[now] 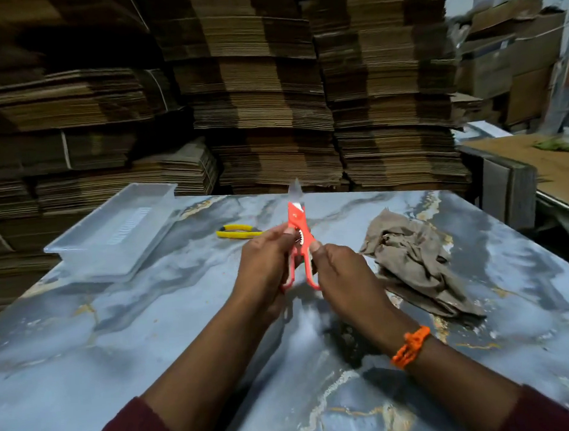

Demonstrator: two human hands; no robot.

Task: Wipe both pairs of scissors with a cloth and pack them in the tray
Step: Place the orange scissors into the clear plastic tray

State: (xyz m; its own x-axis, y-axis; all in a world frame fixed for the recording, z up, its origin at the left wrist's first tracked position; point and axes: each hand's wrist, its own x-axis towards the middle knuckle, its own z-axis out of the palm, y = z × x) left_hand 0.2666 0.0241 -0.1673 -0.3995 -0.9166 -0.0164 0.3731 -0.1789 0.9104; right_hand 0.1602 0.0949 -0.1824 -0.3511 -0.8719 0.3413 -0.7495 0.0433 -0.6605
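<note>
Orange-handled scissors (pixel 299 224) are held upright above the marble table, blades pointing away from me. My left hand (pixel 266 259) grips the left handle and my right hand (pixel 339 268) grips the right handle. A second pair with yellow handles (pixel 236 231) lies flat on the table beyond my left hand, partly hidden by it. A crumpled brown cloth (pixel 416 260) lies on the table to the right of my right hand, untouched. The clear plastic tray (pixel 88 250) stands at the far left of the table with nothing in it.
The grey marble table (pixel 151 340) fills the foreground. Tall stacks of flattened cardboard (pixel 269 99) stand right behind its far edge. A lower surface with cardboard sheets (pixel 540 166) sits at the right.
</note>
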